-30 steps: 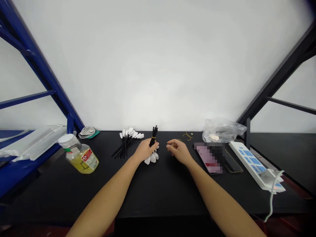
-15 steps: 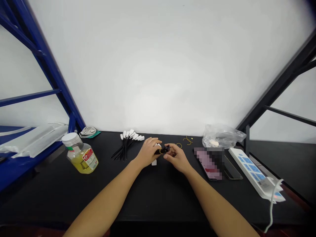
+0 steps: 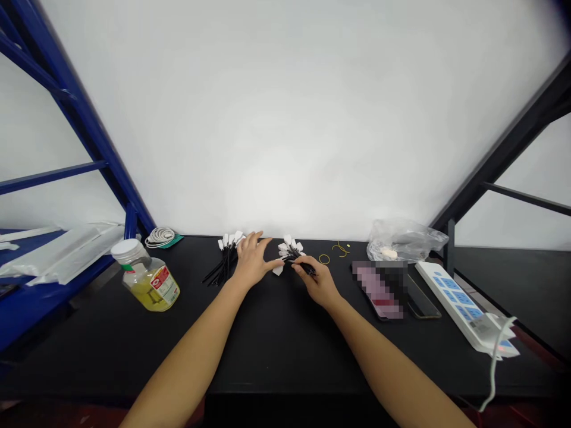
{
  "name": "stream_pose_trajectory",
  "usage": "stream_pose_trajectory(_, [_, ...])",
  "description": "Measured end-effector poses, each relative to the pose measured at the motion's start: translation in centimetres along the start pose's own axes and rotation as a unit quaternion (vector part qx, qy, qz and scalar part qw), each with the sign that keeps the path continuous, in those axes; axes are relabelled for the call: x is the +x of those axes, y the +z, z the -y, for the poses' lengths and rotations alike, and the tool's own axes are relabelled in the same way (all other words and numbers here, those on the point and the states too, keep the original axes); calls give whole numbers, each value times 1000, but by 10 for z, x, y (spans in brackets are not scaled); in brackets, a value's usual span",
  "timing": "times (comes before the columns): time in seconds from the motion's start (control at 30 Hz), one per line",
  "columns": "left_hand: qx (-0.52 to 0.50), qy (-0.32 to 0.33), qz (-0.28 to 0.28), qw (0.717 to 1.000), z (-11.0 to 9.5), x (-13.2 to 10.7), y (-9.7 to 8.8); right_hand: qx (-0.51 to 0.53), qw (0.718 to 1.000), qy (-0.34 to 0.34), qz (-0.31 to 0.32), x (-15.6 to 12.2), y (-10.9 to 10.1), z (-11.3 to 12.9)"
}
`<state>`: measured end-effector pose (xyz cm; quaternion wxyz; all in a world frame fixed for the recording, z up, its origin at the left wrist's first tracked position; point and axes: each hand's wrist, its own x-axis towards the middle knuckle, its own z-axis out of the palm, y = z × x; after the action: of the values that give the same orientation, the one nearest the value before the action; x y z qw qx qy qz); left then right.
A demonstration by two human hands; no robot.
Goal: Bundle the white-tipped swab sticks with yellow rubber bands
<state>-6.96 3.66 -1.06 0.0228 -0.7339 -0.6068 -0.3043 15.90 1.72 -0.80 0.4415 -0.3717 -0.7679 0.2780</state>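
In my right hand (image 3: 316, 278) is a bundle of thin black cables with white tags (image 3: 292, 248), the tags fanned out toward the wall. The fingers close round the black part, which they partly hide. My left hand (image 3: 253, 261) is open, thumb and fingers spread, just left of those tags. Whether its thumb tip touches a tag I cannot tell. Behind and left of that hand lies a second pile of black cables with white tags (image 3: 225, 261). Beyond my right hand a yellow rubber band (image 3: 324, 259) lies on the black table (image 3: 276, 356).
More yellow bands (image 3: 342, 249) lie near the wall. On the right are two phones (image 3: 379, 291), one partly pixelated, a clear plastic bag (image 3: 404, 241) and a white power strip (image 3: 466, 309). At left stand a jar of yellow liquid (image 3: 151, 282) and a coiled white cable (image 3: 160, 237).
My left hand has let go of the bundle, opened and moved left. The bundle now rests in my right hand alone, its white tags spread into view.
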Motion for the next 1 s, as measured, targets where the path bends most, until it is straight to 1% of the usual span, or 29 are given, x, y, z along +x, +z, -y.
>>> stream_pose_trajectory(0.1, [32, -76, -25, 996, 12, 3, -7, -23, 1000, -5, 2, 10, 1, -11])
stream_pose_trajectory(0.17, [61, -120, -25, 991, 21, 5, -11, -37, 999, -10, -3, 14, 1, -18])
stream_pose_trajectory(0.3, [102, -188, 0, 977, 35, 7, -22, -43, 999, -14, 1, 14, 0, -23])
stream_pose_trajectory(0.37, [74, -197, 23, 977, 36, 8, -25, -38, 999, -10, 3, 12, -1, -22])
stream_pose_trajectory(0.43, [-1, -174, 67, 983, 30, 8, -24, -33, 999, -6, 5, 10, -1, -21])
stream_pose_trajectory(0.47, [-45, -147, 96, 983, 24, 7, -21, -32, 999, -4, 10, 9, -1, -21])
stream_pose_trajectory(0.53, [-107, -75, 163, 978, 11, 3, -12, -36, 999, -5, 32, 6, -2, -22])
stream_pose_trajectory(0.6, [-116, 0, 213, 970, -2, -3, 0, -58, 995, -8, 78, 3, -3, -23])
stream_pose_trajectory(0.63, [-107, 29, 216, 970, -7, -6, 6, -79, 991, -10, 109, 1, -4, -23])
stream_pose_trajectory(0.7, [-81, 72, 196, 975, -13, -11, 16, -138, 976, -24, 169, -4, -5, -21])
stream_pose_trajectory(0.77, [-62, 90, 175, 978, -15, -15, 24, -194, 958, -39, 207, -6, -7, -18])
stream_pose_trajectory(0.83, [-50, 86, 172, 980, -14, -16, 29, -223, 950, -37, 216, -7, -11, -18])
stream_pose_trajectory(0.9, [-37, 67, 165, 983, -12, -15, 30, -231, 951, -11, 205, -5, -16, -21])
stream_pose_trajectory(1.0, [-13, 19, 141, 990, -8, -7, 21, -264, 949, 47, 167, -1, -26, -31])
